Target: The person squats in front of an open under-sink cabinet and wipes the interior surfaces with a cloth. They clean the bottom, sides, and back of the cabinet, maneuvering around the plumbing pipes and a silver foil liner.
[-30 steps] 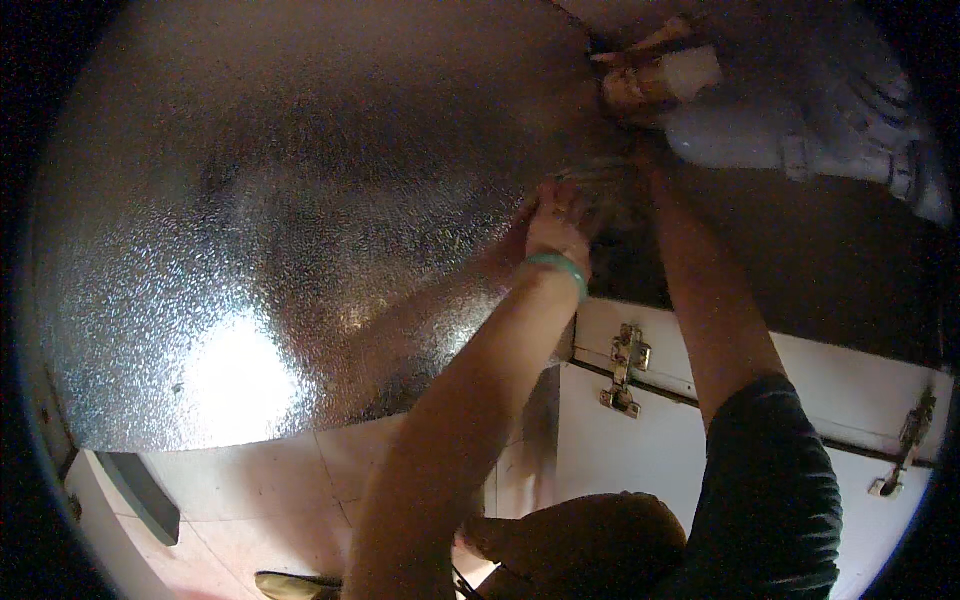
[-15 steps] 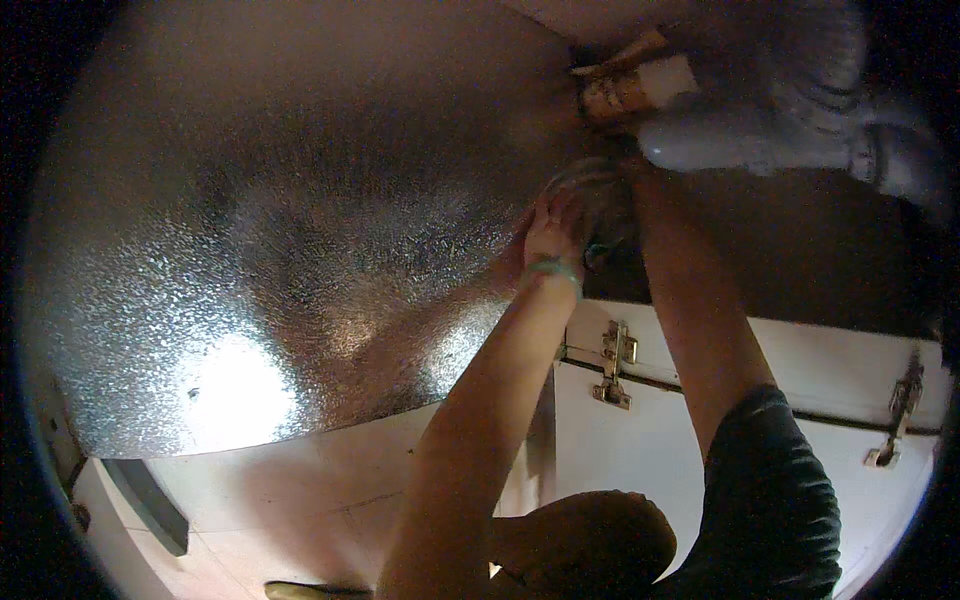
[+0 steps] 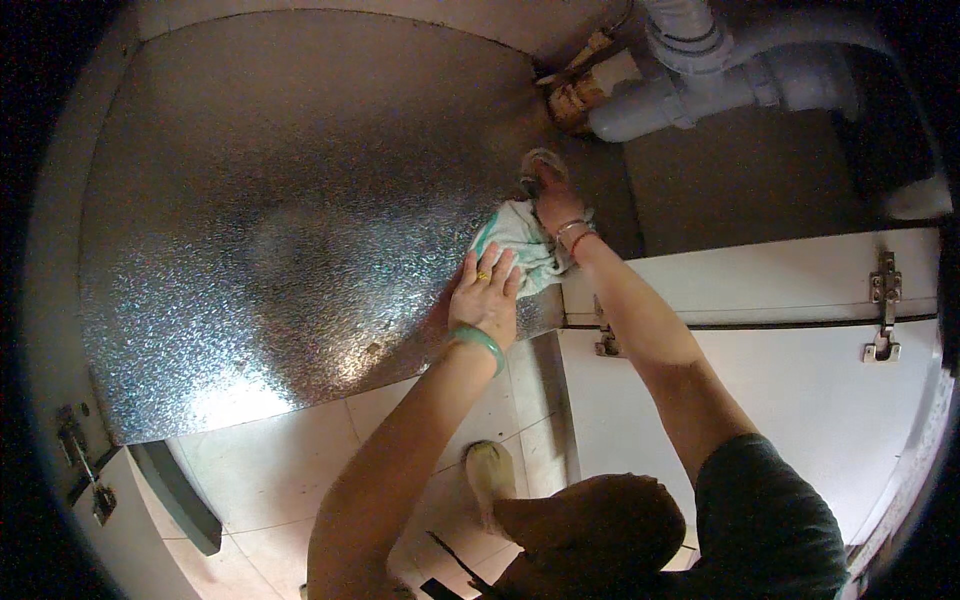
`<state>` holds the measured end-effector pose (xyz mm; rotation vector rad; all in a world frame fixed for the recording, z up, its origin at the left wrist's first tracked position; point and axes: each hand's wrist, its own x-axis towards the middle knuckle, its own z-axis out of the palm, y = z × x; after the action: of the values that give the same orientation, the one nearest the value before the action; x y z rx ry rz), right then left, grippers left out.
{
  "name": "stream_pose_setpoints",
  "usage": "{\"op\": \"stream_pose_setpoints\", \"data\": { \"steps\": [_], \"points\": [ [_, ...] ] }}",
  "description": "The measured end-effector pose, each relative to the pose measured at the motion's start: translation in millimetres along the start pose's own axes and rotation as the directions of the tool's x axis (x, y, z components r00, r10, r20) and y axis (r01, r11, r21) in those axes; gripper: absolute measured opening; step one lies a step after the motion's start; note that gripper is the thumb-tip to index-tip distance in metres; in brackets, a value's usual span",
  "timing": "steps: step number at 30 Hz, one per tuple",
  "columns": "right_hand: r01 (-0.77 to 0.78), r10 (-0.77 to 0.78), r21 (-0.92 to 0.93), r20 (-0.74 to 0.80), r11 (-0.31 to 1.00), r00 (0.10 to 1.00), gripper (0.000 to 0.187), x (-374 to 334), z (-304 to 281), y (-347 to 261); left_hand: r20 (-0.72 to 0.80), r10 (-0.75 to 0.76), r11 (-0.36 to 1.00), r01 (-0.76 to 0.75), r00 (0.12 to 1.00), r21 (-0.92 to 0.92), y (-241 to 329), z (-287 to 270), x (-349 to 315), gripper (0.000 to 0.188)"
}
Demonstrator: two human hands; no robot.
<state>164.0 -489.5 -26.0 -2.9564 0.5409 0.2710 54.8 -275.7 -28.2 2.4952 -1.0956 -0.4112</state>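
Silver sheet (image 3: 250, 230) took up most of the view, its front edge above the tiled floor (image 3: 280, 470), with a white door (image 3: 800, 390) hanging open at the right and a grey pipe (image 3: 640, 112) behind. Near the sheet's right side lay the cloth (image 3: 520, 232), white with green stripes, rumpled rather than flat or folded. The left hand (image 3: 485, 302) rested palm down, its grip spread, fingertips at the cloth's near edge; the right hand (image 3: 558, 205) reached over the cloth's far side, and whether its grip was pinching anything I cannot tell. Judged from this, the handling was under way and not finished: the cloth had not been put aside, and both hands were at it. How much of the sheet it had covered could not be read from the surface, where glare whitened the front left and shadow dulled the back. Of the rest, the pipe's right end faded into darkness, the brown can (image 3: 575, 105) beside it was blurred, the pale bundle (image 3: 545, 158) at the right fingertips might have been more cloth or something else, and the nearer hinge (image 3: 607, 342) was partly hidden by the right forearm.
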Motion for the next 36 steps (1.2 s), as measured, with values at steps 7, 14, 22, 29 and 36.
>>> {"op": "stream_pose_setpoints", "data": {
  "steps": [7,14,22,29,36],
  "points": [
    [0.132,-0.237,-0.391,-0.232,0.911,0.944,0.050,114.2,10.4,70.7,0.000,0.001,1.000,-0.001,1.000,0.014,10.6,3.3,29.9,0.053],
    [0.147,-0.193,-0.296,-0.135,0.944,0.972,0.043,101.6,-15.0,64.8,0.024,-0.029,0.998,0.027,0.999,0.065,11.2,8.2,68.2,0.055],
    [-0.030,0.017,-0.254,-0.052,0.967,0.999,0.040,57.5,11.4,49.4,-0.028,-0.092,0.983,0.095,0.995,0.160,12.1,13.4,45.5,0.053],
    [0.270,-0.384,-0.885,0.115,0.379,0.916,0.032,181.0,21.5,128.3,0.009,-0.002,0.998,0.002,1.000,0.067,19.3,8.4,82.9,0.052],
    [0.239,-0.327,-0.513,-0.088,0.824,0.941,0.033,135.7,13.8,129.4,0.059,-0.056,0.993,0.050,0.997,0.104,25.0,-11.5,82.1,0.051]
  ]
}}
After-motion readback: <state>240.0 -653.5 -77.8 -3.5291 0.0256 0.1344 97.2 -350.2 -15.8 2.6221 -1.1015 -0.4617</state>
